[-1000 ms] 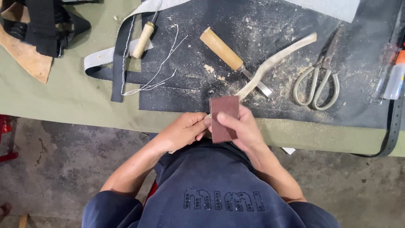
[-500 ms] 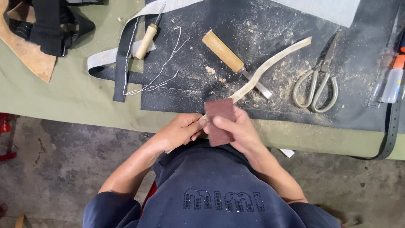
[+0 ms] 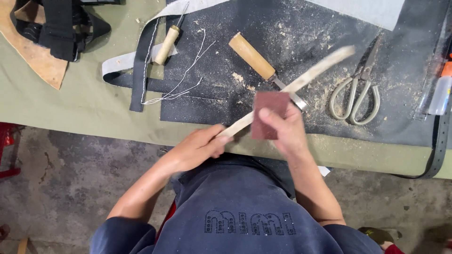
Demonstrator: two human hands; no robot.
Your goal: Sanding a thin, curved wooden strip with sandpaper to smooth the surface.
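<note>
reddish-brown sandpaper point(image 3: 268, 115) sits pinched in the right hand point(image 3: 287, 129) against a pale wooden strip point(image 3: 301, 80); the left hand point(image 3: 197, 148) grips the strip's near end.

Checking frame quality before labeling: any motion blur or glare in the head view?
Head view: the far end of the pale strip is smeared by motion blur, and the right hand with its sanding block is slightly soft; the left hand and the scissors are sharp. Light is even and diffuse, shadows faint, no glare.

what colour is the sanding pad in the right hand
Dark reddish brown. The sanding pad shows best in the head view, the only one.
</note>
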